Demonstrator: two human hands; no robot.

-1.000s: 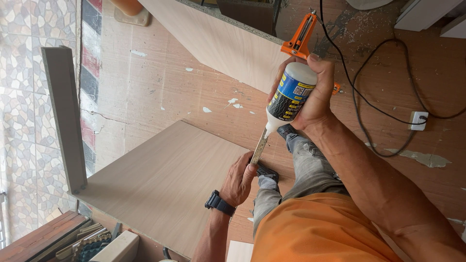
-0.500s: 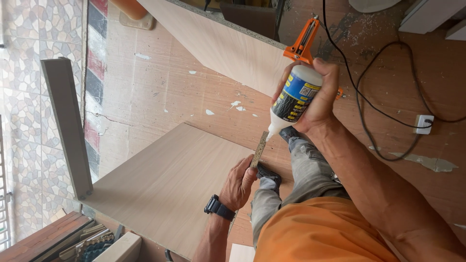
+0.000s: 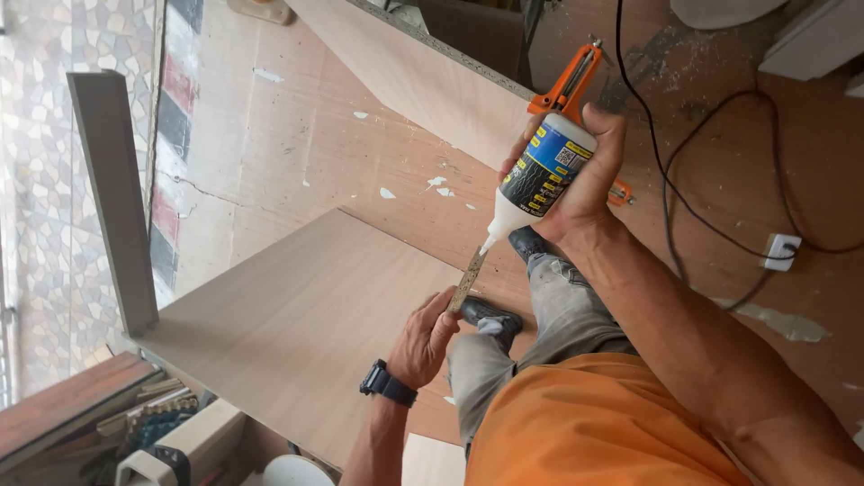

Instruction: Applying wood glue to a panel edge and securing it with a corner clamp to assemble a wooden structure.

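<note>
Glue bottle tipped nozzle-down onto the top edge of an upright panel.

The right hand (image 3: 580, 184) is wrapped tight around the glue bottle (image 3: 540, 175), whose long axis slants from upper right down to lower left, its white nozzle touching the panel edge (image 3: 468, 281). The left hand (image 3: 425, 337) grips that edge just below the nozzle. The light wood panel (image 3: 297, 315) spreads left; a grey board (image 3: 112, 198) stands far left. An orange clamp (image 3: 569, 85) sits just behind the bottle, and a black cable (image 3: 684, 198) loops right.

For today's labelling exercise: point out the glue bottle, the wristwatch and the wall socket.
glue bottle (image 3: 544, 171): head view, on its printed label.
wristwatch (image 3: 387, 382): head view, on the black strap.
wall socket (image 3: 780, 251): head view, on its white face.
</note>
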